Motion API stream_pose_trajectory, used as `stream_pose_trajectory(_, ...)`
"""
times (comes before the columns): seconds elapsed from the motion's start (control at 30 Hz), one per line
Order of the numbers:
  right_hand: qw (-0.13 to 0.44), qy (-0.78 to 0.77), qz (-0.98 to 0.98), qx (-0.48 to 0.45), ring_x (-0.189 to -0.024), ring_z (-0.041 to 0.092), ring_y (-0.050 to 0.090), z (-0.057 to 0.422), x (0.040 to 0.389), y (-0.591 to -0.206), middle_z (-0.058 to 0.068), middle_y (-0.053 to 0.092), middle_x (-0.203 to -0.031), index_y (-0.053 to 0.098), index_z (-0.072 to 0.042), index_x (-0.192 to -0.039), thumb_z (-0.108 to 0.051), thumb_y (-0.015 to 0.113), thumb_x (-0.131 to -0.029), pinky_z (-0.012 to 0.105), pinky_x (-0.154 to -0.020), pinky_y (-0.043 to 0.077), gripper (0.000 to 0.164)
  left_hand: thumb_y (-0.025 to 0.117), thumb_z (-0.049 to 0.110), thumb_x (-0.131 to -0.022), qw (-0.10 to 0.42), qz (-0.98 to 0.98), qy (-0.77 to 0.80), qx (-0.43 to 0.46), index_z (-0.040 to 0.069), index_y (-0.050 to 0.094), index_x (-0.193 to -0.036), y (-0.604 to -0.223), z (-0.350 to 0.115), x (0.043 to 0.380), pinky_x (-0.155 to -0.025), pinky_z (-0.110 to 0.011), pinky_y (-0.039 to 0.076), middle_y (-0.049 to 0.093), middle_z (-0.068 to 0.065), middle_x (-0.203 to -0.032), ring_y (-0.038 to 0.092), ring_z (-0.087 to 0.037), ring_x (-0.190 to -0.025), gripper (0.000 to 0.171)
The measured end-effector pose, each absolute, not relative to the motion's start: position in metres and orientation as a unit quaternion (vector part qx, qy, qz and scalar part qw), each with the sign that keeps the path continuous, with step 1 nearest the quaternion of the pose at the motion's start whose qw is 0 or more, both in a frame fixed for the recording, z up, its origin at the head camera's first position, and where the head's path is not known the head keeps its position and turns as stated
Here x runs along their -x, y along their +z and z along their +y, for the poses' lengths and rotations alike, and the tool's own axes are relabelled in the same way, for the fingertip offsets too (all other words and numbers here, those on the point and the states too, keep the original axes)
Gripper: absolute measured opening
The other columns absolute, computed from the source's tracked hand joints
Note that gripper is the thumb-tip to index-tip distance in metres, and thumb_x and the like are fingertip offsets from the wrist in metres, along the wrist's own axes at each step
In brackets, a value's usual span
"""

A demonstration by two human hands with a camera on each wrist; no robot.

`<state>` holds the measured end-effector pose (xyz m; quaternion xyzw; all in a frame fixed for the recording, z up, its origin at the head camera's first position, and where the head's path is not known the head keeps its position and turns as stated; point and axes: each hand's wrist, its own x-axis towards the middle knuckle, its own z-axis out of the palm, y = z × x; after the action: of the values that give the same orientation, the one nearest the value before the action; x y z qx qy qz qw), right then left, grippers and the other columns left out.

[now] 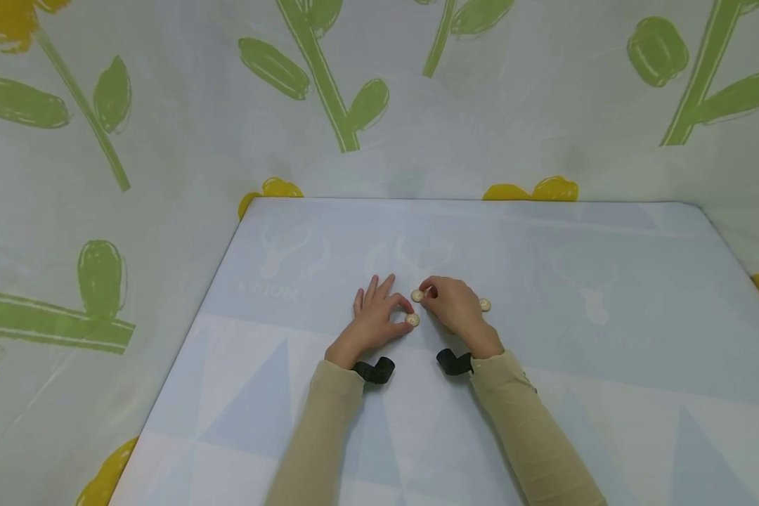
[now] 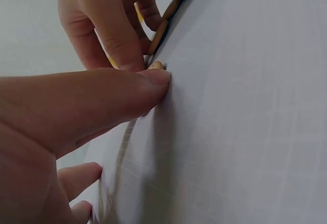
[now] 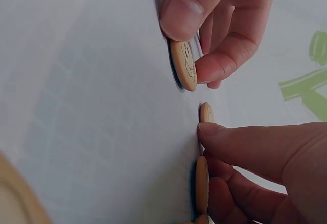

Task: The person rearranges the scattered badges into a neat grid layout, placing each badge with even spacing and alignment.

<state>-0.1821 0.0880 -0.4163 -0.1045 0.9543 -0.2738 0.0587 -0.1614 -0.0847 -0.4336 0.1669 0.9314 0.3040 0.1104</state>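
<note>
In the head view my left hand pinches a small round wooden disc between thumb and index finger, its other fingers spread. The right wrist view shows line drawing on that disc, low over the tabletop. Just beyond it, my right hand pinches a second disc between thumb and fingertips. A third disc lies right of my right hand. More discs sit beside the right fingers in the right wrist view. The left thumb mostly covers its disc in the left wrist view.
Both hands work over a pale blue and white patterned tabletop. Its far edge meets a pale wall covering printed with green leaves. A black band with a small camera is on each wrist.
</note>
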Motion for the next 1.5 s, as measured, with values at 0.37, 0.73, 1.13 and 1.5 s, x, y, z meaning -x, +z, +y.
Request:
stream_pose_trajectory(0.37,0.059,-0.276,0.954,0.104,-0.063,0.014,0.050,0.0874,0.1827,-0.4176,-0.002,0.058,-0.076,0.063,-0.014,-0.100,-0.026,0.062,-0.084,0.028,-0.054,0.039,0.020,0.064,0.037,-0.080,0.113,0.933,0.300,-0.165,0.027,0.057,-0.092,-0.4336,-0.0844,0.1620,-0.101,-0.053,-0.005,0.010,-0.006,-0.149,-0.008,-0.029,-0.134,0.017)
stream_pose_trajectory(0.73,0.056,-0.271,0.955,0.104,-0.062,0.015,0.049,0.0855,0.1849,-0.4196,-0.002,0.057,-0.074,0.063,-0.013,-0.100,-0.026,0.063,-0.083,0.028,-0.053,0.038,0.021,0.065,0.036,-0.079,0.106,0.933,0.300,-0.170,0.026,0.057,-0.092,-0.4332,-0.0856,0.1626,-0.100,-0.053,-0.005,0.012,-0.008,-0.148,-0.007,-0.030,-0.134,0.017)
stream_pose_trajectory(1.13,0.055,-0.265,0.957,0.109,-0.063,0.015,0.050,0.0874,0.1851,-0.4191,-0.001,0.057,-0.076,0.062,-0.014,-0.100,-0.029,0.062,-0.084,0.029,-0.054,0.038,0.022,0.064,0.035,-0.079,0.103,0.931,0.305,-0.171,0.026,0.057,-0.092,-0.4335,-0.0846,0.1626,-0.100,-0.053,-0.005,0.012,-0.008,-0.148,-0.007,-0.031,-0.134,0.017)
stream_pose_trajectory(1.5,0.058,-0.265,0.957,0.104,-0.063,0.015,0.049,0.0873,0.1858,-0.4206,-0.001,0.057,-0.076,0.062,-0.015,-0.101,-0.030,0.062,-0.084,0.028,-0.053,0.038,0.023,0.064,0.036,-0.080,0.107,0.931,0.306,-0.168,0.026,0.057,-0.092,-0.4342,-0.0842,0.1627,-0.100,-0.053,-0.006,0.011,-0.007,-0.148,-0.008,-0.030,-0.134,0.017)
